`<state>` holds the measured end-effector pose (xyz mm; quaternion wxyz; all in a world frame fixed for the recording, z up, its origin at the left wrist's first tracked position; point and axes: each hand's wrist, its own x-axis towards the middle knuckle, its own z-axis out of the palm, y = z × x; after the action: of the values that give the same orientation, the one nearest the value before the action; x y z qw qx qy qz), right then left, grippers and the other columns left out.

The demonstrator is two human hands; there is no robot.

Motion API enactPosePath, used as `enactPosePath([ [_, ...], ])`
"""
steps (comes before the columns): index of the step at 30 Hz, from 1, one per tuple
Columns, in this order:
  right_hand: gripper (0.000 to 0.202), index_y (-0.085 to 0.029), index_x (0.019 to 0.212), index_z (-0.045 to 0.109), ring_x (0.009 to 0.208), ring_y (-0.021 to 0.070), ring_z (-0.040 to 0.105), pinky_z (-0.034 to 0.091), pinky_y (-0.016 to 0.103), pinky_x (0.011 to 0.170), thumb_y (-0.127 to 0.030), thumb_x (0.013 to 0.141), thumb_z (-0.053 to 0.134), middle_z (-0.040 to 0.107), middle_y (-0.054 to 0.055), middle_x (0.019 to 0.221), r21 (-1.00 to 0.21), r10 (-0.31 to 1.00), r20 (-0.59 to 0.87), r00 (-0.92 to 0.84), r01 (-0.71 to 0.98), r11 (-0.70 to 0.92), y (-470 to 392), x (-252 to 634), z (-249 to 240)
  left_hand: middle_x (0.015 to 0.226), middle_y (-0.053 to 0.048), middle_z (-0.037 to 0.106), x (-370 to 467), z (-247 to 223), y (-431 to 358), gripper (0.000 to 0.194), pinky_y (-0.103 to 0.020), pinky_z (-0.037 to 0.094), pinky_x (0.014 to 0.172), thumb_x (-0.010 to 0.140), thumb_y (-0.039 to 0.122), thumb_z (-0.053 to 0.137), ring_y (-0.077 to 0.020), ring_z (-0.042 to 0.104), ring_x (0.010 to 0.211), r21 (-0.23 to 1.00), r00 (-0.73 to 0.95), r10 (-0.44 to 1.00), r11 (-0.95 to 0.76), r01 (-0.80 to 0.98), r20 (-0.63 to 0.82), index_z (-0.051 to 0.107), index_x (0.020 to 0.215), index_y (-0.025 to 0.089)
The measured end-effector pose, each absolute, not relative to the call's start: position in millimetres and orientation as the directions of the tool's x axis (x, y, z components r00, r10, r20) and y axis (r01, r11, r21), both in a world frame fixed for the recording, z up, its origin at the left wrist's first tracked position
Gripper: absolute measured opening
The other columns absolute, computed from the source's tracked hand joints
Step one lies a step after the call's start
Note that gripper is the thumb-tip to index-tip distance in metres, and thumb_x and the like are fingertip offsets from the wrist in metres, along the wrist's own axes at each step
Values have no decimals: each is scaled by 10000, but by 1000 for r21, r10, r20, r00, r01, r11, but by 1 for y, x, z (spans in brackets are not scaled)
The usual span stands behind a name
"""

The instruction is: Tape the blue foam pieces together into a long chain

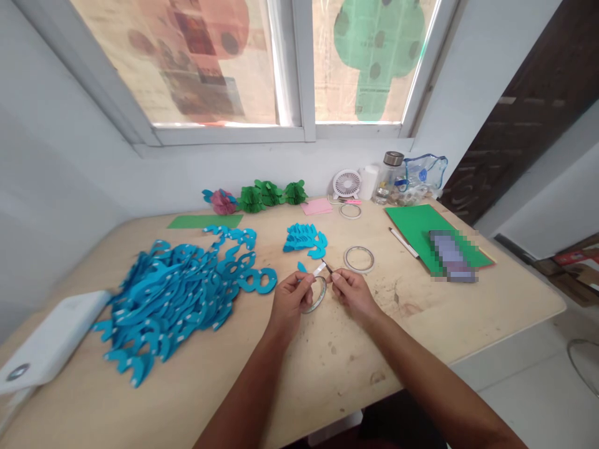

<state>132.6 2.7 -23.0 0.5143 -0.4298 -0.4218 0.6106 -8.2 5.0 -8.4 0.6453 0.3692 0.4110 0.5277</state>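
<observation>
Near the middle of the wooden table [346, 374], my left hand [291, 300] is closed on a roll of narrow tape [319, 298], whose white end [319, 269] sticks up from the fingers. My right hand [352, 292] pinches a thin dark tool [327, 267], its tip close to the tape end. A small blue paper piece [302, 267] shows just behind my left hand. Beyond lies a small row of blue paper pieces [302, 237]. To the left spreads a large heap of blue paper shapes [173, 299] with small white patches.
Another tape roll [359, 259] lies right of centre. Further right are a white pen [403, 242], green sheets [421, 231] and a blurred phone [452, 255]. Along the wall stand green paper figures [269, 194], a small fan [347, 184] and a glass bottle [388, 178]. A white device [56, 337] is at left.
</observation>
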Motion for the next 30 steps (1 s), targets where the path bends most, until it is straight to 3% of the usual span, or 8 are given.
enactPosePath([
  [16, 295, -160, 820, 563, 354, 22, 223, 101, 196, 353, -450, 764, 575, 403, -79, 508, -948, 985, -46, -168, -303, -96, 0, 132, -19, 379, 69, 438, -9, -9, 5, 246, -170, 157, 357, 666, 372, 680, -35, 283, 331, 910, 94, 991, 122, -396, -92, 558, 676, 159],
  [30, 287, -157, 845, 591, 463, 63, 309, 219, 208, 437, -435, 796, 541, 393, -61, 535, -995, 989, 95, -111, -22, 93, -1, 134, -20, 375, 72, 438, -8, -11, 5, 253, -169, 165, 353, 657, 375, 687, -36, 277, 321, 915, 115, 987, 145, -376, -109, 549, 672, 164],
])
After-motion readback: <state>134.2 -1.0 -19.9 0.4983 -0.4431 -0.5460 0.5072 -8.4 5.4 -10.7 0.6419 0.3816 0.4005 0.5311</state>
